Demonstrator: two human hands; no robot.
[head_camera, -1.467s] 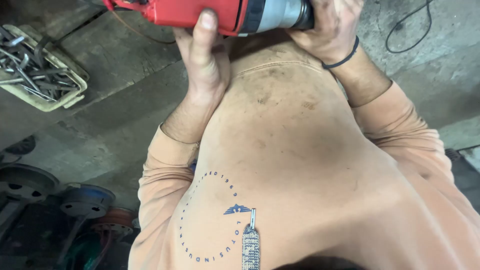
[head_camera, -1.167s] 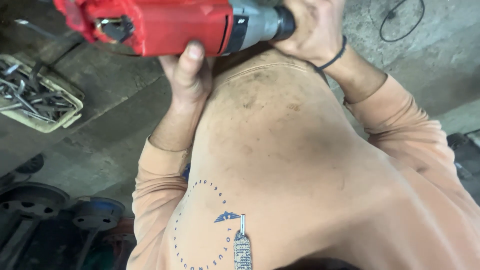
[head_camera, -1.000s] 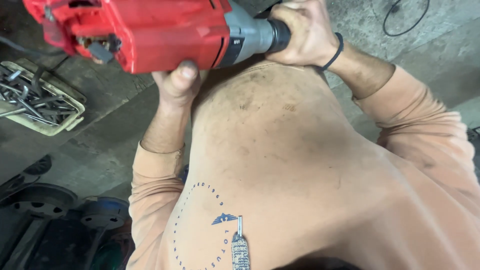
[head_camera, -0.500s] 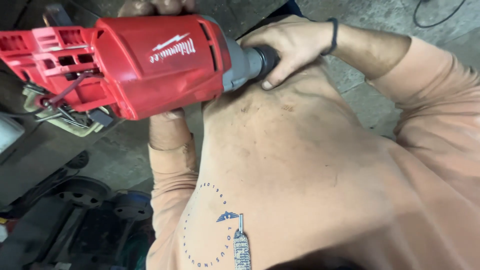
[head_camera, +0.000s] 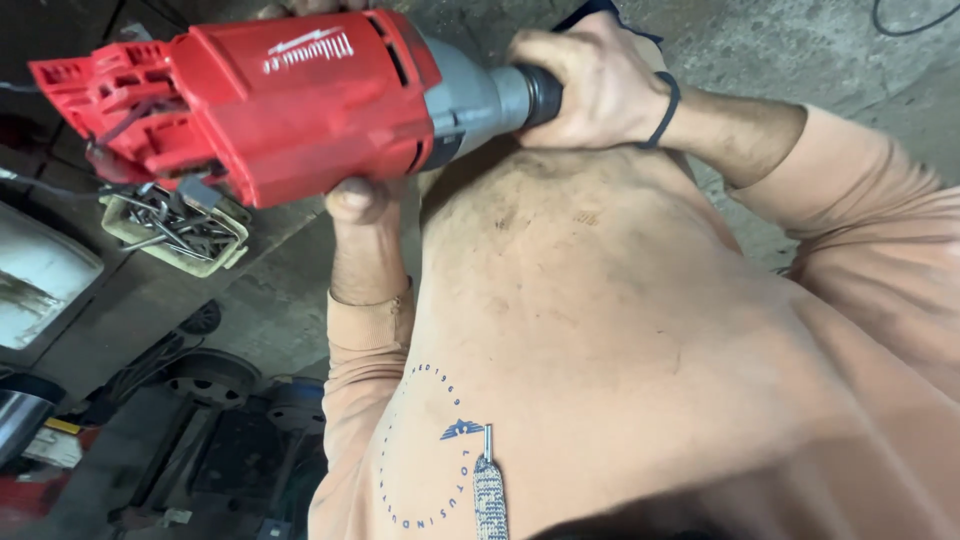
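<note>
A big red power drill with a grey nose is held across the top of the view, in front of my chest in an orange sweatshirt. My left hand grips it from below, mostly hidden behind the red body, with only the knuckles and wrist showing. My right hand, a black band around its wrist, is closed around the dark chuck end at the grey nose. The drill's rear end with its vents points left. No bit is visible.
A shallow tray of metal bolts and scraps lies on the concrete floor under the drill's rear. A white panel sits at the left edge. Round metal flanges and dark machine parts fill the lower left. A black cable lies at top right.
The drill has come down from the top edge and closer to me, now filling the upper left. My right hand stayed on its nose, and the left hand slid behind the body.
</note>
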